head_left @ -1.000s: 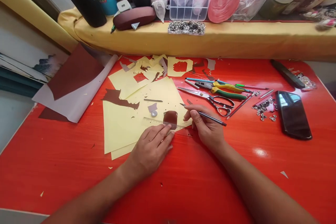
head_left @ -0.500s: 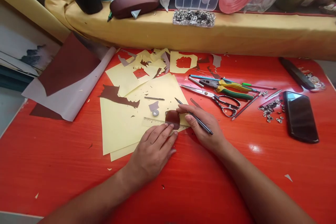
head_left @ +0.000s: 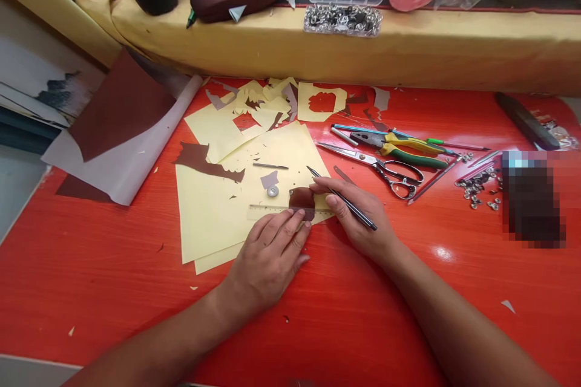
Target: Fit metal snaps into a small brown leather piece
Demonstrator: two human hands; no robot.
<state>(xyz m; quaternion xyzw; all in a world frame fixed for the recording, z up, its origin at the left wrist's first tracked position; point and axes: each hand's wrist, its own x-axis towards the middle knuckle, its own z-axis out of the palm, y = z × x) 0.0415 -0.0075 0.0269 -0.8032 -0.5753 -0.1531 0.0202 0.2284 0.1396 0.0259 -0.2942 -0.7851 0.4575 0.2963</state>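
Note:
My left hand (head_left: 272, 248) lies with its fingers flat, the tips pressing on a clear ruler (head_left: 267, 210) and the lower part of a small dark brown leather-like piece (head_left: 301, 197). The ruler crosses this piece. My right hand (head_left: 358, 208) is closed around a slim black pen (head_left: 349, 208), its tip pointing up and left, above the piece. Yellow paper sheets (head_left: 209, 224) lie under the ruler and the piece. A round metal disc (head_left: 272, 191), a grey scrap (head_left: 269, 179) and a thin metal rod (head_left: 270, 165) rest on the paper.
Scissors (head_left: 376, 162), pliers (head_left: 399, 148) and pencils lie to the right, beside loose metal snaps (head_left: 476, 184) and a blurred-out dark object (head_left: 533, 202). Paper offcuts (head_left: 258, 103) are behind. Rolled brown sheet material (head_left: 122, 109) sits left. A box of metal fittings (head_left: 342, 19) stands on the ledge.
The ruler has turned slightly and lies more level across the brown piece. The whole view has shifted a little. Both hands keep nearly the same pose.

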